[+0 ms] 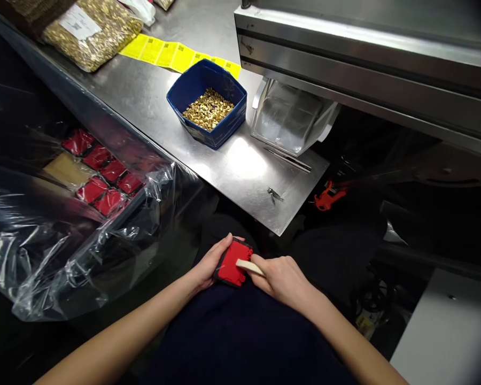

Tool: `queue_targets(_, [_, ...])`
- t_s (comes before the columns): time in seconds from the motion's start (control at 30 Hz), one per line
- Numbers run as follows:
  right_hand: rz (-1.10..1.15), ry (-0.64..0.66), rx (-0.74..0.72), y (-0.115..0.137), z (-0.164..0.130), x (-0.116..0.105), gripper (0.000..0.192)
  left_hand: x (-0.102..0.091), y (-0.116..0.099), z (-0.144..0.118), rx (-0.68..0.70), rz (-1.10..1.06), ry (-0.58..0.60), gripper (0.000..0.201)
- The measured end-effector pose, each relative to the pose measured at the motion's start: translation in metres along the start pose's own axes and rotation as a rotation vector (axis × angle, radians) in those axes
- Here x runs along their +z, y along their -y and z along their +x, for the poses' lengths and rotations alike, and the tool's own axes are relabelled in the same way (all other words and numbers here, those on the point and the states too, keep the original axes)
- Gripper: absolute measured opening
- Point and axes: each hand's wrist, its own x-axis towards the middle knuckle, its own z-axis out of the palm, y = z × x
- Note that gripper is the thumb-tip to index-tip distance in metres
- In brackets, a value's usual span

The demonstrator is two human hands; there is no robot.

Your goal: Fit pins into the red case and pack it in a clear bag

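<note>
Low in the middle of the head view, my left hand [212, 263] grips a flat red and black plastic piece [231, 262] by its left side, red face up. My right hand [284, 279] is closed around a cream-coloured flat stick [249, 267], whose blunt end lies over the red face. Whether the stick presses on that face or hovers just above it, I cannot tell. The fingers of my right hand are close to the piece's right edge, where small red knobs stick out. My left fingers are mostly hidden beneath the piece.
On the metal table [144, 107] stands a blue bin [228, 125] of small brass-coloured parts. Nearby are a clear tray [284, 117], tweezers [288, 159], nippers [275, 194] and yellow labels [166, 53]. Several red pieces [112, 170] lie in a plastic-lined box at left. A metal beam [344, 59] crosses upper right.
</note>
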Motion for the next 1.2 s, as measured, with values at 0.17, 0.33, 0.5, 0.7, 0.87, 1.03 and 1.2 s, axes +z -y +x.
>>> queue_targets(0.17, [-0.033, 0.014, 0.002, -0.0026, 0.0002, 0.0038, 0.016, 0.0015, -0.0006, 0.0004, -0.003, 0.031, -0.016, 0.056])
queue_targets(0.33, [0.006, -0.007, 0.006, -0.0089, -0.0026, 0.0012, 0.021, 0.0026, -0.0051, -0.0006, -0.062, -0.012, -0.003, 0.051])
queue_targets(0.5, [0.01, -0.001, -0.038, -0.0077, -0.0034, 0.0025, 0.017, 0.0017, -0.0076, -0.001, -0.09, -0.044, 0.028, 0.051])
queue_targets(0.7, [0.005, -0.027, 0.013, -0.0087, -0.0008, 0.0015, 0.018, 0.0002, -0.0049, -0.0015, -0.149, -0.101, 0.026, 0.047])
queue_targets(0.87, [-0.005, -0.009, -0.024, -0.0058, 0.0008, 0.0012, 0.022, 0.0013, -0.0058, -0.0023, -0.131, -0.093, 0.026, 0.05])
queue_targets(1.03, [0.005, -0.026, 0.024, -0.0078, -0.0035, 0.0045, 0.018, 0.0031, -0.0062, -0.0027, -0.135, -0.065, 0.023, 0.049])
queue_targets(1.2, [0.025, -0.045, -0.022, -0.0056, -0.0003, 0.0066, 0.023, 0.0056, -0.0069, -0.0023, -0.098, -0.034, 0.016, 0.051])
